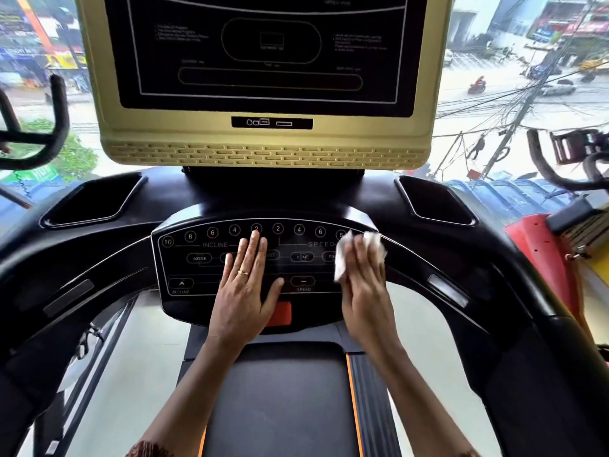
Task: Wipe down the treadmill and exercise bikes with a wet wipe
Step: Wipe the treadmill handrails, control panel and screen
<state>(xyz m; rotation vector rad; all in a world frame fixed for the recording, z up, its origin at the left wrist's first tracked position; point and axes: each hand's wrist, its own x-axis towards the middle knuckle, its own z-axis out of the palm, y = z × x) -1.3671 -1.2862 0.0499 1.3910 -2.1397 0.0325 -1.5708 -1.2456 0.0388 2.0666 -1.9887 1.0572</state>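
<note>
— Where's the wet wipe [341, 262]?
— At the right edge of the control panel [302, 257], by the SPEED numbers. The right hand [365, 288] presses it there, fingers nearly straight over it, not clenched.
— And the left hand [245, 285]?
— Flat on the panel's middle, released, holding nothing, with a ring [243, 272] on one finger. A red button [280, 313] sits just below the panel, the belt [280, 394] lower still, and the display [263, 54] above.

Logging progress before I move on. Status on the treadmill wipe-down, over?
Left hand flat on panel. Right hand pressing wipe on panel's right end. Nothing in the way.
</note>
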